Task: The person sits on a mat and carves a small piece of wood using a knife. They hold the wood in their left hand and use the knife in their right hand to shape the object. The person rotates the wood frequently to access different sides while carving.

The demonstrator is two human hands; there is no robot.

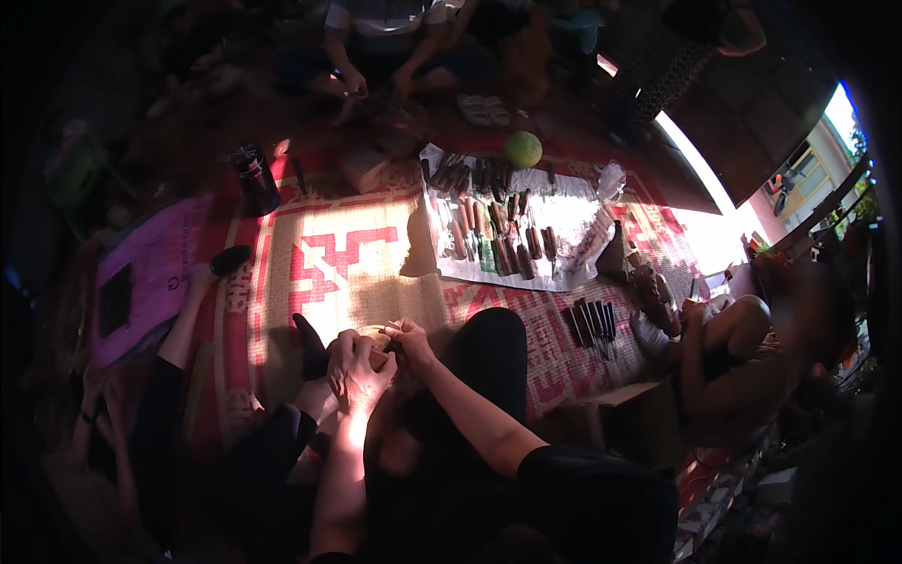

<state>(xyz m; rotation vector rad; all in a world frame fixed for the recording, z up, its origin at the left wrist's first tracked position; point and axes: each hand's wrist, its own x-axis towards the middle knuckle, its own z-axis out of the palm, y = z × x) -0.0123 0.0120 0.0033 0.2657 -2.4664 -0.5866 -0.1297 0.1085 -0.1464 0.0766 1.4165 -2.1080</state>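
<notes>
My left hand [357,371] and my right hand [406,340] meet over my lap, both closed around a small pale rounded object [378,336]. Its exact kind is hard to tell in the dim light. I sit on a red and cream woven mat [329,254], with my dark-clad knee [493,348] raised just right of my hands. Beyond my hands, a white cloth [564,221] carries rows of wooden-handled carving tools [493,235].
A green ball [523,148] lies at the cloth's far edge. A dark bottle [256,179] stands far left, near a purple bag [150,273]. More dark tools [594,324] lie right of my knee. Other people sit at the right [742,348], far side [385,47] and lower left.
</notes>
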